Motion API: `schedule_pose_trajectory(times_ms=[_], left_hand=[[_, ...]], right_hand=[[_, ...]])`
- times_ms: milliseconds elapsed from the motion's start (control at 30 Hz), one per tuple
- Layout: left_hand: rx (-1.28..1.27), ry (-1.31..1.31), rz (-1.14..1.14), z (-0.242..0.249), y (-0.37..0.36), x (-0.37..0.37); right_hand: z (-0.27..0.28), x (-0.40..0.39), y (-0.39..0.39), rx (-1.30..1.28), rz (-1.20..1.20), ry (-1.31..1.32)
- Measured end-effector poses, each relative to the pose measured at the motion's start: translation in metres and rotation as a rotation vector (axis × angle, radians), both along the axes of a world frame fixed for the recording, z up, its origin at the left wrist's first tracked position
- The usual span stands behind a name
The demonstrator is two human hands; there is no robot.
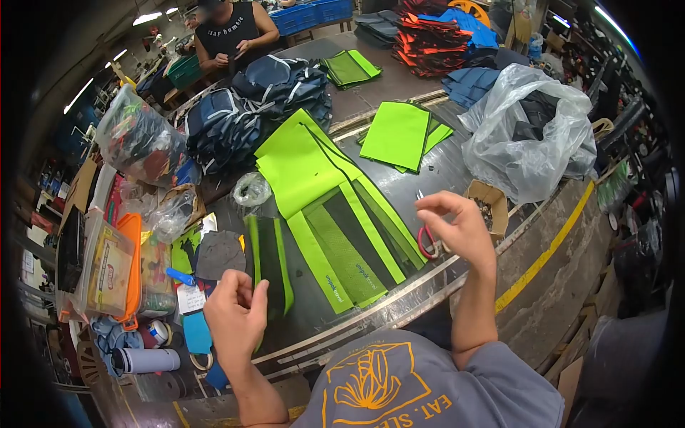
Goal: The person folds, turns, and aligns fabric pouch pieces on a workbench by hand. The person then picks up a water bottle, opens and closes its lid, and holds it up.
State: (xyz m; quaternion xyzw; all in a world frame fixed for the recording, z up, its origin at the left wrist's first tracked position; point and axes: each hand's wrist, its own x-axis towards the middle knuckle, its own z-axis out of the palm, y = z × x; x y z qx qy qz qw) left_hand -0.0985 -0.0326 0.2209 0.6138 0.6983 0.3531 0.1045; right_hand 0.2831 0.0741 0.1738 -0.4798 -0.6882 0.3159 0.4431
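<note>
My left hand (237, 312) is raised at the table's near left, fingers curled with the thumb beside them; it is too small to tell whether anything is between them. Just beyond it stands a blurred black-and-green mesh strip (270, 264). My right hand (457, 227) is held up on the right, thumb and fingertips close together near the tip of the red-handled scissors (428, 244); what it may pinch cannot be made out. Between my hands lie long lime-green and black mesh pieces (342, 242) with printed lettering, under a lime-green panel (300, 164).
Green folded panels (396, 135) lie beyond. A clear plastic bag (524, 135) and a small cardboard box (488, 207) stand right. Navy bags (264, 100) are heaped at back left. Plastic bins (110, 271) and a bottle (146, 360) are left. Another person (235, 36) works across the table.
</note>
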Motion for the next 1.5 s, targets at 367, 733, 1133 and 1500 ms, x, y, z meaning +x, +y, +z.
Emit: schedule_pose_trajectory(times_ms=[367, 733, 1133, 1500], left_hand=[[-0.227, -0.722, -0.2, -0.175, 0.024, 0.046], [0.033, -0.565, -0.189, -0.168, 0.072, 0.083], [-0.014, -0.732, -0.306, -0.24, 0.105, 0.073], [0.07, -0.811, -0.31, -0.225, 0.122, 0.091]], right_hand=[[-0.026, 0.024, 0.004, -0.263, -0.103, -0.224], [-0.026, -0.036, 0.002, -0.164, 0.128, 0.167], [-0.069, -0.063, 0.002, -0.09, 0.218, -0.169], [-0.086, 0.117, 0.039, -0.184, -0.576, -0.646]])
